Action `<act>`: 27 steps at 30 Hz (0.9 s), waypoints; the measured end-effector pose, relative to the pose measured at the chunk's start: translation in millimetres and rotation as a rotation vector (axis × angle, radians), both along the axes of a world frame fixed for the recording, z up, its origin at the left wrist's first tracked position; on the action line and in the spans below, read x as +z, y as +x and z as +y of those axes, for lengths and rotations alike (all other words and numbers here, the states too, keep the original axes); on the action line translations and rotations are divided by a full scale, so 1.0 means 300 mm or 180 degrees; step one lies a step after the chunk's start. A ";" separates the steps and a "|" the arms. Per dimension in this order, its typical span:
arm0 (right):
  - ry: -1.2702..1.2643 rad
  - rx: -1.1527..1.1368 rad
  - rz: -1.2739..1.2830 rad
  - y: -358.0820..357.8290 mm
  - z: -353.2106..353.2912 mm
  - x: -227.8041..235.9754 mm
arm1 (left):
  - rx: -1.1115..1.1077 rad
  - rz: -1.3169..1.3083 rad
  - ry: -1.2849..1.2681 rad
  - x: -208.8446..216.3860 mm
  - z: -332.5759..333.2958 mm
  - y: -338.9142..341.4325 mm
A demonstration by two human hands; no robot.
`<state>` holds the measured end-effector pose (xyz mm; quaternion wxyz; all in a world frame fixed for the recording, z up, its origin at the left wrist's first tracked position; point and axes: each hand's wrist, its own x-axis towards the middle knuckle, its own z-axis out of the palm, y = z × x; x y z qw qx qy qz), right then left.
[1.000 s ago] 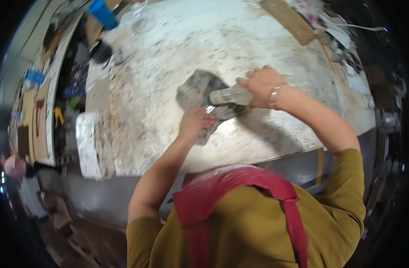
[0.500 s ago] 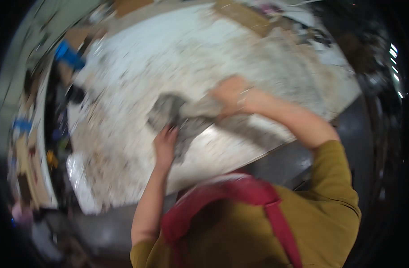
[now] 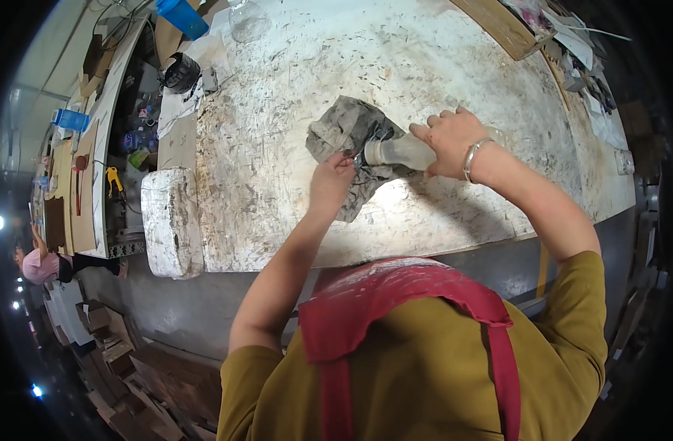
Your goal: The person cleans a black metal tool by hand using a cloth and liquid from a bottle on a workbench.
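A broad white worktop (image 3: 266, 140), scuffed and stained, spreads before the person. Its near edge runs just in front of the red apron (image 3: 395, 294), slanting up toward the right corner. Open room stretches beyond the work to the far side, and more lies to the right, out to the side edge. To the left, a stained stretch separates the work from one white wrapped block (image 3: 171, 224), set on the near left corner. One long brown piece of board (image 3: 498, 28) borders the far right.

At the middle, nearer the front edge, lies one crumpled grey cloth (image 3: 340, 128), spread unevenly with bare surface around it. One translucent bottle (image 3: 403, 152) is held tilted low, its mouth pointing left, over the cloth. The right grip (image 3: 454, 143) is closed around the bottle's body from above; one bracelet (image 3: 475, 158) circles that wrist. The left grip (image 3: 333, 180) has its fingers curled at the cloth, just beside the bottle's mouth; whether they pinch the fabric or something else, I cannot tell.

Near the far left edge stand one blue cup (image 3: 182, 20) and one black container (image 3: 180, 72). Two hands are at work here, on one cloth and one bottle.
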<state>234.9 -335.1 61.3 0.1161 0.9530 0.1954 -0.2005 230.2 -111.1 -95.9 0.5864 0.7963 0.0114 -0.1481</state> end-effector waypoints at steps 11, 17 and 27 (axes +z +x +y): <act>0.0189 -0.0087 0.0006 -0.015 -0.007 0.014 | 0.0041 0.0092 -0.0154 -0.043 0.013 0.013; 0.0254 -0.0246 -0.0026 0.010 -0.101 -0.025 | -0.0280 -0.0101 0.0735 0.051 -0.016 0.042; 0.2942 -0.1560 -0.1456 0.133 -0.399 -0.222 | -0.0284 0.0593 0.0036 0.109 0.033 0.077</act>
